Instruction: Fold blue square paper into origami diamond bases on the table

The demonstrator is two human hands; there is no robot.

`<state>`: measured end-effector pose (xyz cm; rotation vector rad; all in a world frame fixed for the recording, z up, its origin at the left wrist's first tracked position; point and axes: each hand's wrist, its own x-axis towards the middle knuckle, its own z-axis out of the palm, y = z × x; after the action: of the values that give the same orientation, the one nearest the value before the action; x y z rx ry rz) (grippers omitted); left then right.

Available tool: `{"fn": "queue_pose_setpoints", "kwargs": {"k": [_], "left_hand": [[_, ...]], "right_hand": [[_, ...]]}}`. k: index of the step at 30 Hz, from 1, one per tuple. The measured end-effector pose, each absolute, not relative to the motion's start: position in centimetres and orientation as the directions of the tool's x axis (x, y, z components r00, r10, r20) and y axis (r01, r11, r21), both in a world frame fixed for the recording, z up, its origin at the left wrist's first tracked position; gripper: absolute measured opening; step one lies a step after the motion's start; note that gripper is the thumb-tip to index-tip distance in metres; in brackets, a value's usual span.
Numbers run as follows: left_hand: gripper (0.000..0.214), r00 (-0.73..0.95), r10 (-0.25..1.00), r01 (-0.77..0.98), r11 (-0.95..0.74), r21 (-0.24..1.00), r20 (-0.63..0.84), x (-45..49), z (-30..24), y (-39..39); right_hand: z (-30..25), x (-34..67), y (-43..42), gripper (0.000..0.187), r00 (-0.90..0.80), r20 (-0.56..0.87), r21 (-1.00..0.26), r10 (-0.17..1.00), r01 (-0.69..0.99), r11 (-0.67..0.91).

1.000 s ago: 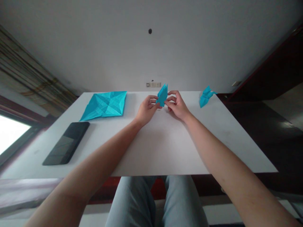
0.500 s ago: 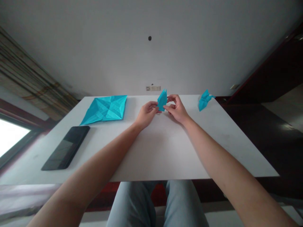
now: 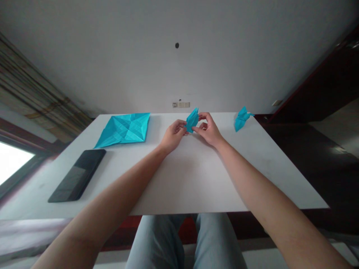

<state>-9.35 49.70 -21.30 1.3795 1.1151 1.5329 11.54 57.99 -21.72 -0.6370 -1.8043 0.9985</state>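
Pinching the folded paper (image 3: pixel 192 120) above the table (image 3: pixel 196 179), the left hand (image 3: pixel 174 136) and right hand (image 3: pixel 209 130) are closing their fingertips on it from either side. A light, even pinch suits its thin, crisp, pointed layers. A creased sheet (image 3: pixel 125 129) is lying to the left, a paper figure (image 3: pixel 241 118) to the right.
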Motion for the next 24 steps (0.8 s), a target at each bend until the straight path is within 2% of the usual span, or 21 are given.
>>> {"fn": "queue_pose_setpoints", "kwargs": {"k": [4, 8, 13, 15, 17, 19, 24], "left_hand": [[0.014, -0.128, 0.944, -0.010, -0.307, 0.952, 0.304, -9.3, -21.5, 49.8], [0.015, -0.146, 0.947, -0.041, -0.296, 0.954, 0.287, -9.4, -21.4, 49.9], [0.058, -0.116, 0.968, -0.140, -0.240, 0.961, 0.224, -9.6, -21.2, 49.8], [0.056, -0.141, 0.958, -0.133, -0.267, 0.954, 0.249, -9.5, -21.2, 49.8], [0.052, -0.177, 0.941, -0.110, -0.310, 0.944, 0.289, -9.4, -21.3, 49.9], [0.057, -0.183, 0.930, -0.098, -0.341, 0.935, 0.320, -9.3, -21.5, 50.0], [0.064, -0.150, 0.924, -0.146, -0.373, 0.916, 0.352, -9.3, -21.5, 49.8]], "right_hand": [[-21.3, 11.4, 57.8, 0.050, -0.436, 0.508, -0.827, 0.743, -0.006, 0.562], [-20.6, 11.3, 57.0, 0.063, -0.492, 0.472, -0.842, 0.732, -0.004, 0.540], [-20.4, 11.2, 56.5, 0.079, -0.513, 0.317, -0.935, 0.797, -0.030, 0.353], [-20.5, 11.2, 56.6, 0.072, -0.523, 0.367, -0.907, 0.770, -0.015, 0.421], [-20.6, 11.1, 56.7, 0.056, -0.517, 0.438, -0.859, 0.736, 0.000, 0.511], [-20.8, 11.0, 56.8, 0.050, -0.495, 0.482, -0.838, 0.723, -0.018, 0.546], [-20.9, 10.9, 56.5, 0.062, -0.442, 0.505, -0.848, 0.741, -0.095, 0.522]]}}
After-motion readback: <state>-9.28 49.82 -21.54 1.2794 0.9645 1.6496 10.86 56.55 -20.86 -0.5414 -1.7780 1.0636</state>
